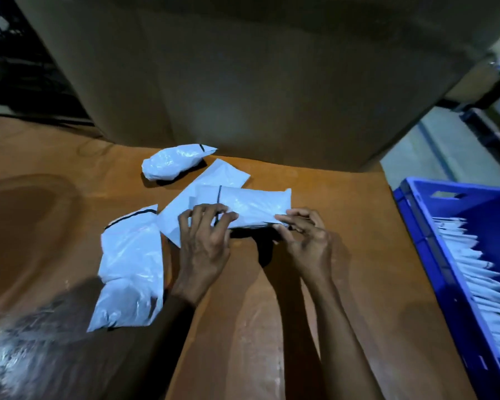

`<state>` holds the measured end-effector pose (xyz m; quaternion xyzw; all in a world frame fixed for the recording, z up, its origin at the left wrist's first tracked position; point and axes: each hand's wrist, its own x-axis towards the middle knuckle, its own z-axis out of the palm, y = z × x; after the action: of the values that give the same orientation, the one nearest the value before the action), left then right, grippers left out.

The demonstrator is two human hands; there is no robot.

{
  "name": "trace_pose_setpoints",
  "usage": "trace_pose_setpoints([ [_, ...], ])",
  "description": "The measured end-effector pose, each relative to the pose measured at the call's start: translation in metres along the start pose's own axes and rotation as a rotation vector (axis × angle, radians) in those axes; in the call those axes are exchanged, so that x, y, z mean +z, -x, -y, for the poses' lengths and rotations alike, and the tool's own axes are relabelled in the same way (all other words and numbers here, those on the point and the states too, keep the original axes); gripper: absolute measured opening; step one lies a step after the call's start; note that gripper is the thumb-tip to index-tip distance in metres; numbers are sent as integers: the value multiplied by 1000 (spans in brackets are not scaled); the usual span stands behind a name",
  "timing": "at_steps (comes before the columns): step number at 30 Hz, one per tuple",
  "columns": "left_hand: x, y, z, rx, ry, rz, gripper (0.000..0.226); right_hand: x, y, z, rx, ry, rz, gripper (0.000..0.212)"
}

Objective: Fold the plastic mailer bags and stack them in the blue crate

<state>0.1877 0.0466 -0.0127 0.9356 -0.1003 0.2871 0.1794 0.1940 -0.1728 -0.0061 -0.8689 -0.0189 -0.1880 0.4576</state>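
Left grip & right grip are both pinching the folded mailer bag, which is lying on the desk atop another bag. Blue crate w/ stacked bags is sitting at right.

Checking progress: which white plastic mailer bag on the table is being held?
The folded white plastic mailer bag in the middle: it alone is gripped, by the left hand and right hand.

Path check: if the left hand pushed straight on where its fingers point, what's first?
The left hand grips the folded mailer, so that comes first. Beyond it lies the flat mailer underneath, then likely the cardboard box; depth is unclear.
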Motion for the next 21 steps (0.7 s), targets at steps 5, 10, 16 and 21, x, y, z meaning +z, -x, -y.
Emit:
trace_pose_setpoints([
  [5,40,6,-55,137,128,45,37,-59,25,-32,186,-26,-133,34],
  [10,59,40,-76,119,236,161,27,-74,61,-50,312,37,-132,26],
  [16,57,18,-87,41,263,86,28,-63,33,-36,16,264,-97,27],
  [21,79,7,-81,96,178,363,56,-29,19,-51,-20,455,91,41],
])
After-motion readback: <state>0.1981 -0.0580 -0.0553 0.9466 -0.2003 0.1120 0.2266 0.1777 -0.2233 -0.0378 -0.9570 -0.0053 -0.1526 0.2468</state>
